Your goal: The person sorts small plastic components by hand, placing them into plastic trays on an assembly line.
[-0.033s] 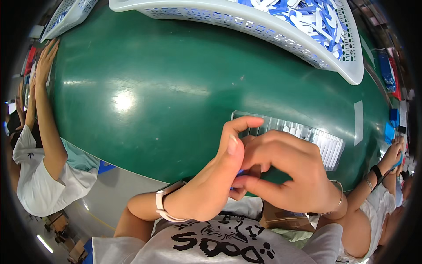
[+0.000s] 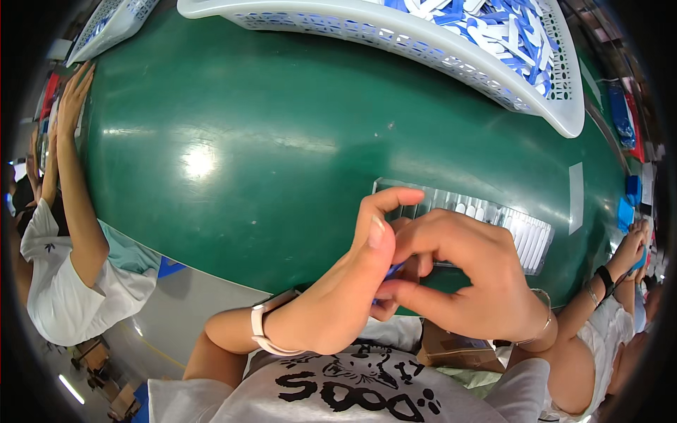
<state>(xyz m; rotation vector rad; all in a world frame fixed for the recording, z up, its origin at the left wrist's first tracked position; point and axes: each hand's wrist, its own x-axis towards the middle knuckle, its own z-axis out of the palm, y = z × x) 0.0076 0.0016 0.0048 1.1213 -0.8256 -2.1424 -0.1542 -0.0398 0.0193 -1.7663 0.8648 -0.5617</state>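
My left hand [image 2: 350,285] and my right hand [image 2: 469,275] meet above the near edge of the green table. Between their fingers shows a sliver of a small blue piece [image 2: 395,269], mostly hidden, so its full shape cannot be made out. My right thumb and forefinger pinch around it. The left hand's lower fingers curl against it, while its forefinger arches up and away. Just behind my hands lies a clear plastic tray [image 2: 534,243] with narrow slots, several of them holding white strips. Part of the tray is covered by my fingers.
A white perforated basket [image 2: 486,88] heaped with blue and white strips [image 2: 511,39] stands at the far side. Another basket [image 2: 113,28] is at the far left. Co-workers' arms [image 2: 74,162] reach in at left and right. Tape [image 2: 576,197] sticks to the green table [image 2: 247,141].
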